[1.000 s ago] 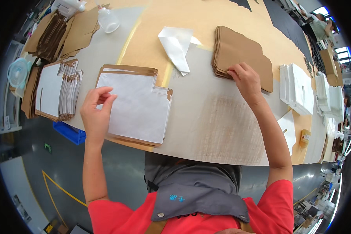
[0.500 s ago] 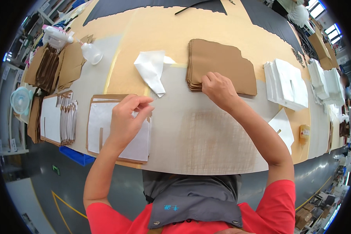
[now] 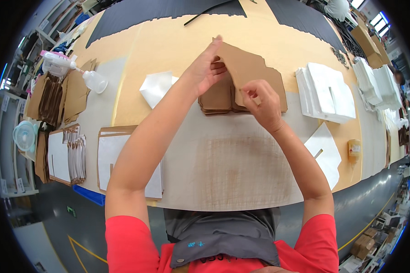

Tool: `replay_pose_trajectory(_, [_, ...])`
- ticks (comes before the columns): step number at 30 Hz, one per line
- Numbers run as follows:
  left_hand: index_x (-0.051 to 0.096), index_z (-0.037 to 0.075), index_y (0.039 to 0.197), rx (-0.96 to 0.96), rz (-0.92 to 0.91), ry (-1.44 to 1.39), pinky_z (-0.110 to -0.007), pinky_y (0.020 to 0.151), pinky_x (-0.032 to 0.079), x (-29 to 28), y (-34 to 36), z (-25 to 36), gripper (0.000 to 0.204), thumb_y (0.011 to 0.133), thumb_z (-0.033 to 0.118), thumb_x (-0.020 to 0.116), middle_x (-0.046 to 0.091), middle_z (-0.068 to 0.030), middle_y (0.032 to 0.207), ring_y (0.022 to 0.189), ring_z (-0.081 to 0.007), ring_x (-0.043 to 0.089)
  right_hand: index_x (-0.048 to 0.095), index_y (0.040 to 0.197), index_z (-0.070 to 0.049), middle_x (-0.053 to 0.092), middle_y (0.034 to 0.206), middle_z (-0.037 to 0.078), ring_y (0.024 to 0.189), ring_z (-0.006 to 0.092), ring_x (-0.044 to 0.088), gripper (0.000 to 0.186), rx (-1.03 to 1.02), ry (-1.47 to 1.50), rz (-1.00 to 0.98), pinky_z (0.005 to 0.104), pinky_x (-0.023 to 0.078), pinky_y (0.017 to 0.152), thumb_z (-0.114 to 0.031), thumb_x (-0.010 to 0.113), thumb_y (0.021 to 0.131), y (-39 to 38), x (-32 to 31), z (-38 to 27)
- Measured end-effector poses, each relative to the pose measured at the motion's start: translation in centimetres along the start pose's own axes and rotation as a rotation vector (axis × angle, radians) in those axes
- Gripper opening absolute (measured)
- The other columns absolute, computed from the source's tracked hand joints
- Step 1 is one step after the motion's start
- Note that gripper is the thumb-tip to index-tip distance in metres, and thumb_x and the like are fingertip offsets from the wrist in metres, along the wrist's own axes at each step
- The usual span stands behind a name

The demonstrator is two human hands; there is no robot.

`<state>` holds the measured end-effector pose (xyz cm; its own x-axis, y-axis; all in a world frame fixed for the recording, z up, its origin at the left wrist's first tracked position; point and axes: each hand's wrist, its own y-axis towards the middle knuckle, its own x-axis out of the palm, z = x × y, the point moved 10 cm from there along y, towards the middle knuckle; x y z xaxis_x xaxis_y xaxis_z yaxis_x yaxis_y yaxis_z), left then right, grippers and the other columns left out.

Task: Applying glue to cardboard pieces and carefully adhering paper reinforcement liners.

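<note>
A stack of flat brown cut pieces lies at the middle of the table, and I am lifting its top brown piece. My left hand grips this piece by its far left corner, thumb on top. At its near left edge, my right hand pinches it between thumb and fingers. The piece's left side is raised and bent over the stack; its right side lies against the sheets below. Left of the stack is a loose white sheet, partly hidden by my left forearm.
White panels with brown edges lie at the near left. A stack of white pieces, a slotted white sheet and a small yellowish container are at the right. A clear bottle stands far left.
My left hand has moved from above the white panels to the brown stack and taken the top piece's far corner. That piece's left side has been raised from the stack.
</note>
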<state>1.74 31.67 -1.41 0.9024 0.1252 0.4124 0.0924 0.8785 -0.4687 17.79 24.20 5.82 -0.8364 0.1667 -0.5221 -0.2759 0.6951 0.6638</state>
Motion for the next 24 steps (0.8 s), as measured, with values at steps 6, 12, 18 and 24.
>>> replay_pose_trajectory(6, [0.054,0.000,0.138,0.311,-0.122,0.531,-0.030,0.100,0.046,5.2,-1.4,1.5,0.041,0.103,0.022,0.056,0.065,-0.0059,0.125,0.115,-0.0127,0.059,0.065,0.100,-0.010,0.067,0.099,0.004,0.084,0.0219,0.063,0.023,-0.261,-0.143,-0.077,0.0327,0.053,0.071,-0.004,0.077,0.081,-3.1,-1.4,-2.8])
replay_pose_trajectory(12, [0.058,0.002,0.135,0.545,-0.343,0.660,-0.027,0.099,0.046,9.4,-11.3,4.3,0.034,0.105,0.017,0.051,0.066,-0.0037,0.123,0.113,-0.0106,0.060,0.057,0.126,-0.001,0.061,0.129,0.008,0.115,0.0174,0.055,0.044,0.531,0.214,0.470,0.0347,0.048,0.093,-0.027,0.073,0.093,-5.7,-10.6,5.9])
replay_pose_trajectory(18, [0.058,0.002,0.136,0.372,-0.399,0.369,-0.027,0.094,0.050,6.8,-18.6,3.0,0.036,0.103,0.016,0.056,0.068,-0.0054,0.119,0.106,-0.0124,0.063,0.059,0.130,-0.002,0.064,0.127,0.009,0.117,0.0162,0.057,0.047,0.831,1.030,0.163,0.0317,0.047,0.096,-0.027,0.073,0.093,-8.1,-8.7,7.1])
replay_pose_trajectory(24, [0.061,0.002,0.127,0.105,-0.312,0.036,-0.033,0.096,0.053,-0.2,-19.7,-6.0,0.031,0.101,0.018,0.062,0.067,-0.0080,0.124,0.111,-0.0161,0.065,0.068,0.121,-0.002,0.072,0.107,0.004,0.097,0.0114,0.066,0.035,1.020,0.702,-0.102,0.0278,0.051,0.088,-0.022,0.072,0.093,-14.7,-10.3,1.1])
